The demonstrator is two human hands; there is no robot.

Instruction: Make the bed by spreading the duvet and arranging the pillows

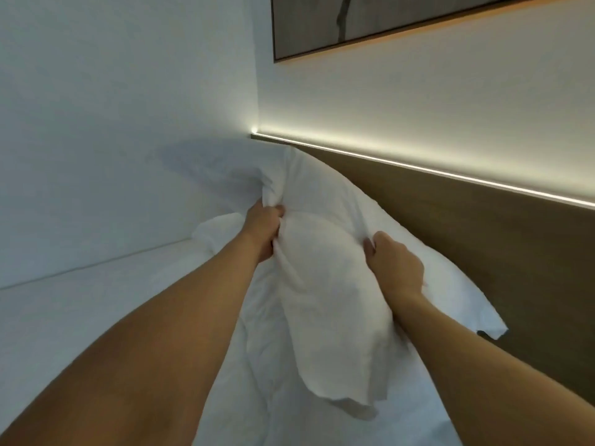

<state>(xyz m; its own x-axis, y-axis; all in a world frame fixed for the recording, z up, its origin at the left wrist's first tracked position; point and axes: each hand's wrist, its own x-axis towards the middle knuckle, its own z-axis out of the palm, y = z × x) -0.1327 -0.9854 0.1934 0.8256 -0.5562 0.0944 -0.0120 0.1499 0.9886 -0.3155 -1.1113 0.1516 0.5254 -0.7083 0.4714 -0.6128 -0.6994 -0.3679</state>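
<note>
Left hand (262, 228) and right hand (394, 268), fingers clamped on white pillow (325, 284), against headboard (483, 233)

I see a plain white pillow (325, 252) with no print on it, and the bedding (96, 317) under it is the same unpatterned white. The headboard (483, 239) reads as a flat tan brown. Along its top edge a light strip (418, 168) glows warm white. The walls (128, 91) are white, and the framed picture (370, 20) is muted grey-brown with dark streaks.
</note>
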